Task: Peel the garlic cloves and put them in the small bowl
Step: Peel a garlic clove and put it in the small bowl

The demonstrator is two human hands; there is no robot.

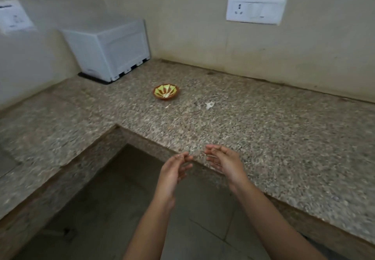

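Left hand [175,170] and right hand [224,161] hover apart, fingers loosely curled, holding nothing; small bowl [166,92] sits on the tabletop [263,130] beyond.

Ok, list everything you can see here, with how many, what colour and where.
bowl: one, brown outside, green and yellow inside, back of the counter, mid view
scrap: one, white, on the counter right of the bowl, apart from it; too blurred to tell peel from clove
box: one, white, back left corner of the counter, on a dark base
socket plate: one, white, back wall, upper right
wall plate: one, white, left wall, blurred
counter: one, speckled grey-brown, L-shaped along both walls
floor: grey, below the counter
left hand: one, at the counter's front edge, fingers relaxed, nothing seen in it
right hand: one, over the counter's front edge, facing the left, nothing seen in it
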